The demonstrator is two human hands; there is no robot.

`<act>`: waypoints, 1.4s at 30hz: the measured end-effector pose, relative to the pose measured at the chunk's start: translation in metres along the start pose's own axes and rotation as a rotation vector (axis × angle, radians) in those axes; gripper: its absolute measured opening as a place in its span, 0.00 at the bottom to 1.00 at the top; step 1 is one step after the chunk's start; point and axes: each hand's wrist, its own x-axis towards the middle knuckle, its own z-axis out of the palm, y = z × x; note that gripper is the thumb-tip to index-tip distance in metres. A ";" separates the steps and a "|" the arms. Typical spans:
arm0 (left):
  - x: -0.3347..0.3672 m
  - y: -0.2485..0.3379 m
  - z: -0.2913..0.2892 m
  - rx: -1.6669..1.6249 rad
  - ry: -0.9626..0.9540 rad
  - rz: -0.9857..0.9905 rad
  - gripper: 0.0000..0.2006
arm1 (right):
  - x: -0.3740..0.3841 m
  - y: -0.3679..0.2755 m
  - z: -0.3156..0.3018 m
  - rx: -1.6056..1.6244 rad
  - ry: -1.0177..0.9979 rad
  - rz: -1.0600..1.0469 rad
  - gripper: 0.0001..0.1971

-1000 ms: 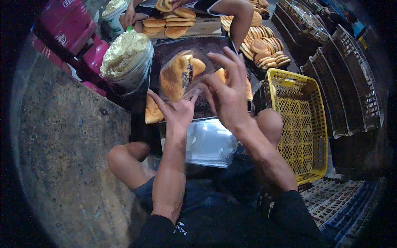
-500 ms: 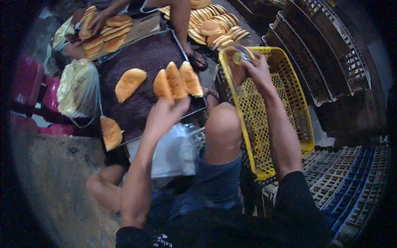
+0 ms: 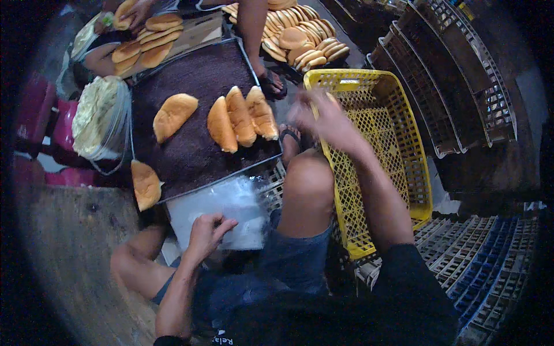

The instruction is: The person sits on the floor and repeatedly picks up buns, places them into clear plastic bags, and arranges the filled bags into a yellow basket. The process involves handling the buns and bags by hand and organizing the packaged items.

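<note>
Head camera view, and the main change is in the hands: half a second ago the right hand had a bun at the corner of the yellow basket, and now it's a blur at that basket's left rim, so can't tell if the fingers are pinched on anything or loose, or whether that bun is down inside. Meanwhile the left hand has dropped back from the bun row to the stack of clear bags, thumb and fingers apart, nothing visible in it, and no telling if it's touching the plastic. Reads to me like one bun's about dealt with and the bags are the next stop, but that's just a guess. As for the rest, three folded buns lean side by side on the right part of the tray full of dark crumbly stuff, one bun lies alone to their left, and another bun sits at the near left corner. None of those five looks bagged, so plenty left to do imo.
</note>
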 end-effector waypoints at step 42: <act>0.083 -0.147 -0.158 -1.352 1.317 -0.114 0.26 | 0.082 -0.157 0.076 0.238 -0.219 0.025 0.23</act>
